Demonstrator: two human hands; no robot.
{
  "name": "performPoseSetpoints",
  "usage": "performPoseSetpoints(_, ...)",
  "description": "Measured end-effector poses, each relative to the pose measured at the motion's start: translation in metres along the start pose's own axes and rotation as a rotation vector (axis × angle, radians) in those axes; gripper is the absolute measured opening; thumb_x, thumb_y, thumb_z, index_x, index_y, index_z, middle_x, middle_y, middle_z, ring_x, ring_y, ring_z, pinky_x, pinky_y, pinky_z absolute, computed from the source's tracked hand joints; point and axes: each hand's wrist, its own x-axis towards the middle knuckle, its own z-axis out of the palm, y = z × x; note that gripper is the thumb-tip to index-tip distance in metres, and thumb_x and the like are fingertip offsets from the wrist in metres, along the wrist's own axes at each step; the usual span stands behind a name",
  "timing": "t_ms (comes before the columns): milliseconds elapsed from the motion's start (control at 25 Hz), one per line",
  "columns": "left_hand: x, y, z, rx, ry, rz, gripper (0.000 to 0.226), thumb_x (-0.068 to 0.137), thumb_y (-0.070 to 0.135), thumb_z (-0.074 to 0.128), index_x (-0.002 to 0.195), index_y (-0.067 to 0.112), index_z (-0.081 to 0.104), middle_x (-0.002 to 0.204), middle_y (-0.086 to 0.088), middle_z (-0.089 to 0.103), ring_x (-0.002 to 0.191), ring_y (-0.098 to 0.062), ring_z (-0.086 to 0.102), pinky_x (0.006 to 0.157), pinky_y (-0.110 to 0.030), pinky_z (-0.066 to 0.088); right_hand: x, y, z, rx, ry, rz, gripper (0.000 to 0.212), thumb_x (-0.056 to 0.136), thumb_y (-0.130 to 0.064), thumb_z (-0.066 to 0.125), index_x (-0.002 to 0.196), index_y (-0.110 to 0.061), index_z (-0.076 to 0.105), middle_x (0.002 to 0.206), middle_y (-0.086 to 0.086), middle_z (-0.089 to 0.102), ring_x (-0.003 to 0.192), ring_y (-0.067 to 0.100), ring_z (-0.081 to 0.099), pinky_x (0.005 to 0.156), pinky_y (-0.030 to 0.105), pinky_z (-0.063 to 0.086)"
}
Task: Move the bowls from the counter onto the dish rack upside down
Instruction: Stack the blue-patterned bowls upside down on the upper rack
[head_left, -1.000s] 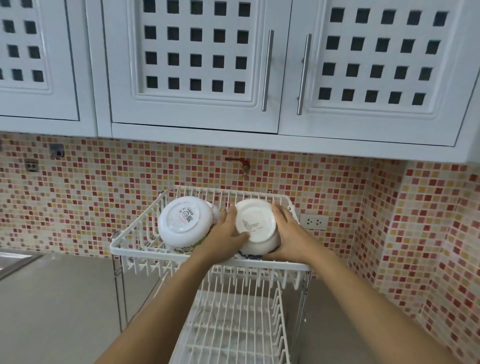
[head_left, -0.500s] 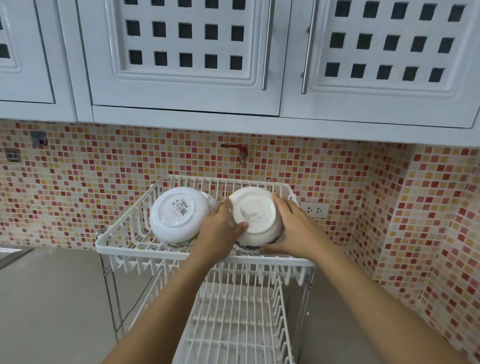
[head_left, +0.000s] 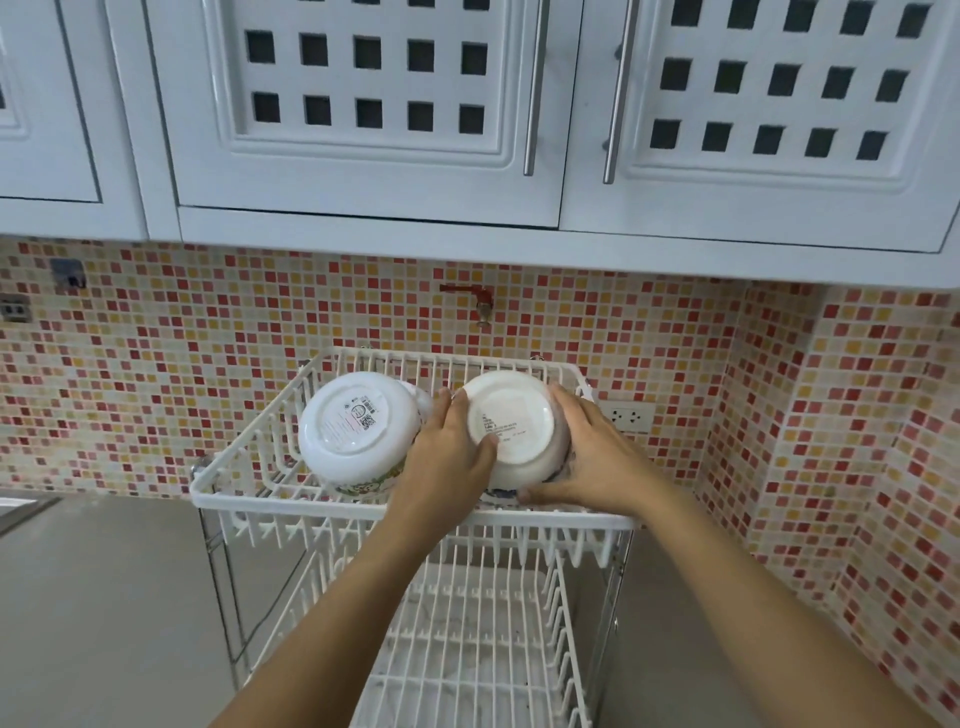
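Right bowl (head_left: 511, 428): white, flipped upside down, base up with some small print on it, sitting in the top tier of the rack (head_left: 363, 512), right half. Gripped from both sides. Left hand (head_left: 447, 457) wrapped on its left flank, thumb hooked over the edge of the base, fingers curled up around the far side. Right hand (head_left: 587, 457) cupped on its right flank, fingers spread along the wall, thumb low near the rim by the front rail. So both hands closed around the same bowl, moderately wide grip, palms facing each other.

Left bowl (head_left: 358, 426): also white, also base up, printed label and a QR-ish mark on the bottom, a bit of coloured pattern showing near its rim. Parked in the left half of the same top tier, tilted slightly toward the camera. Just beside the left hand's knuckles, touching or not, can't tell. Not held by anything.

Rack itself: white wire, two tiers, upper basket with prongs along the front underside, lower tier (head_left: 467, 639) with nothing visible on its wires. Standing on a grey counter (head_left: 104, 597), pushed near the corner.

Behind: mosaic tile wall (head_left: 208, 364) in red, orange and cream, a small red tap (head_left: 470, 296) sticking out above the rack, a white socket (head_left: 631, 415) just right of the right hand. Up top, white cabinets (head_left: 363, 104) with square cut-outs and metal bar handles. Sink edge barely peeking in at far left.
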Motion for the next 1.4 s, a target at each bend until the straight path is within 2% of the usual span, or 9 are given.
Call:
performPoseSetpoints(80,-0.007,0.001,-0.003,0.015,0.065,0.086,0.060,0.100,0.030,0.040,0.152,0.008,0.018,0.162,-0.007,0.015,0.151,-0.018,0.009,0.120,-0.028,0.011,-0.008,-0.007,-0.006,0.116,0.026,0.038,0.125,0.058,-0.071,0.071,0.151,-0.033,-0.004,0.161,-0.009,0.004,0.148,0.019,0.013,0.115,0.051,0.025)
performPoseSetpoints(200,-0.028,-0.002,-0.008,0.082,0.098,0.135,0.058,0.102,0.035,0.030,0.152,0.011,0.017,0.162,-0.004,0.013,0.151,-0.015,0.005,0.119,-0.026,0.008,-0.029,-0.028,-0.006,0.045,0.155,0.015,0.092,0.081,-0.063,0.054,0.152,-0.026,0.007,0.161,-0.009,0.007,0.148,0.017,0.010,0.117,0.046,0.017)
performPoseSetpoints(280,-0.048,-0.008,-0.012,0.153,0.079,0.117,0.059,0.102,0.040,0.021,0.153,0.013,0.014,0.162,-0.004,0.010,0.151,-0.016,0.003,0.118,-0.028,0.004,-0.045,-0.045,0.005,-0.040,0.212,-0.026,0.075,0.091,-0.058,0.041,0.151,-0.023,0.014,0.161,-0.007,0.009,0.149,0.015,0.008,0.119,0.040,0.010)
performPoseSetpoints(440,-0.091,-0.022,-0.037,0.249,-0.057,0.052,0.059,0.101,0.039,0.015,0.154,0.015,0.007,0.163,-0.002,0.003,0.151,-0.017,-0.004,0.121,-0.035,0.000,-0.082,-0.078,0.035,-0.077,0.178,-0.035,0.063,0.099,-0.050,0.022,0.152,-0.017,0.013,0.162,-0.003,0.006,0.149,0.011,0.002,0.121,0.037,0.001)
performPoseSetpoints(680,-0.110,-0.038,-0.072,0.475,-0.304,0.044,0.064,0.100,0.041,0.018,0.153,0.008,0.008,0.163,-0.010,0.004,0.151,-0.024,-0.001,0.122,-0.043,0.002,-0.113,-0.114,0.053,-0.262,-0.059,0.140,0.063,0.100,-0.045,0.013,0.152,-0.011,0.000,0.162,0.005,-0.007,0.149,0.017,-0.008,0.120,0.040,-0.005)
performPoseSetpoints(960,-0.136,-0.028,-0.115,0.610,-0.441,0.061,0.065,0.099,0.039,0.019,0.152,0.003,0.011,0.162,-0.013,0.009,0.151,-0.026,0.007,0.122,-0.046,0.008,-0.140,-0.162,0.025,-0.361,-0.123,0.177,0.062,0.101,-0.040,0.013,0.152,-0.006,0.000,0.161,0.010,-0.005,0.150,0.020,-0.003,0.122,0.041,0.000)
performPoseSetpoints(1120,-0.128,-0.006,-0.145,0.639,-0.401,0.063,0.064,0.099,0.038,0.020,0.152,0.004,0.013,0.162,-0.013,0.011,0.150,-0.026,0.007,0.121,-0.047,0.011,-0.143,-0.182,0.000,-0.425,-0.088,0.159,0.062,0.101,-0.040,0.013,0.152,-0.006,0.003,0.162,0.010,-0.001,0.150,0.019,0.001,0.121,0.040,0.001)
performPoseSetpoints(1320,-0.116,0.011,-0.173,0.656,-0.347,0.081,0.066,0.098,0.042,0.018,0.153,0.006,0.012,0.162,-0.009,0.009,0.151,-0.024,0.005,0.120,-0.047,0.004,-0.138,-0.193,-0.020,-0.493,-0.043,0.159,0.067,0.099,-0.047,0.013,0.152,-0.006,0.006,0.162,0.009,0.001,0.150,0.019,0.002,0.122,0.041,0.000)
performPoseSetpoints(1400,-0.116,0.006,-0.173,0.658,-0.336,0.077,0.067,0.097,0.044,0.018,0.153,0.007,0.012,0.163,-0.010,0.009,0.151,-0.024,0.005,0.121,-0.047,0.003,-0.142,-0.198,-0.022,-0.426,0.025,0.112,0.069,0.099,-0.050,0.016,0.152,-0.006,0.013,0.161,0.010,0.010,0.149,0.021,0.009,0.122,0.041,0.004)
